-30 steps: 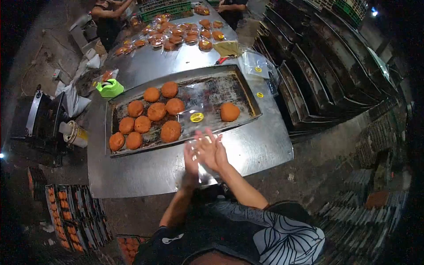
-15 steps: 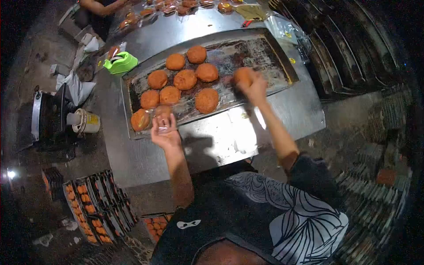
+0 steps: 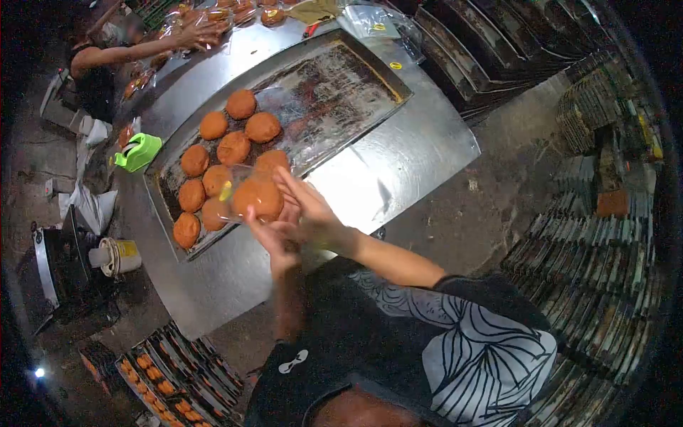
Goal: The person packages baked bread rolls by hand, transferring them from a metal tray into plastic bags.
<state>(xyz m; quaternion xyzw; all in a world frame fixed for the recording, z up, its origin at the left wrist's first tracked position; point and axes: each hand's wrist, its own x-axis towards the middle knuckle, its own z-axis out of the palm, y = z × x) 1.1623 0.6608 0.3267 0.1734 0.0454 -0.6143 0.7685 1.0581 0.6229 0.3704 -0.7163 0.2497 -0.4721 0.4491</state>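
Observation:
Over the near left part of the tray, a round brown bun (image 3: pixel 257 198) sits in a clear plastic bag (image 3: pixel 226 193) with a yellow label. My left hand (image 3: pixel 270 240) grips the bagged bun from below, its thumb against the near side. My right hand (image 3: pixel 313 217), partly blurred, is closed around the bun's right side with its fingers along the edge; its palm overlaps part of my left hand. Several unwrapped buns (image 3: pixel 233 148) lie just beyond on the dark metal tray (image 3: pixel 341 107).
The tray rests on a steel table (image 3: pixel 420 153). A green tape dispenser (image 3: pixel 140 152) stands at its left. Across the table, a co-worker's hand (image 3: pixel 201 35) reaches over bagged buns (image 3: pixel 272 16). Racks of trays (image 3: pixel 583 263) stand at right; trays of buns (image 3: pixel 153 377) are lower left.
My right hand has brought a bun from the tray's right side to my left hand, and the bun is now in the bag. The view has turned; a co-worker's arm reaches further in.

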